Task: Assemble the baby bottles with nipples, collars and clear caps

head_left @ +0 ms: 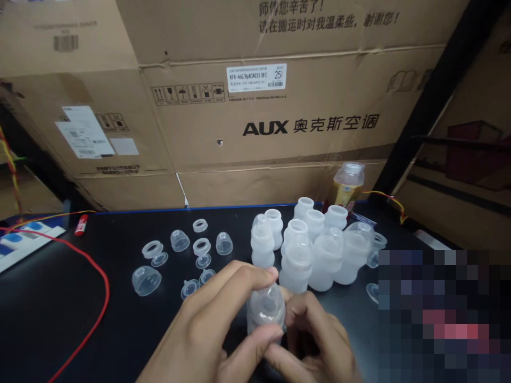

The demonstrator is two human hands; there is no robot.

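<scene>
My left hand and my right hand meet at the bottom centre, both closed around one clear plastic baby bottle. The left fingers curl over its domed top; the right hand grips it from the side and below. Just beyond stands a cluster of several frosted white bottles on the black table. To the left of the hands lie loose clear parts: domed caps, screw rings and small nipples.
Large cardboard boxes form a wall behind the table. A red cable loops across the left side, near a red lighter. A capped drink bottle stands behind the cluster. A blurred patch covers the lower right.
</scene>
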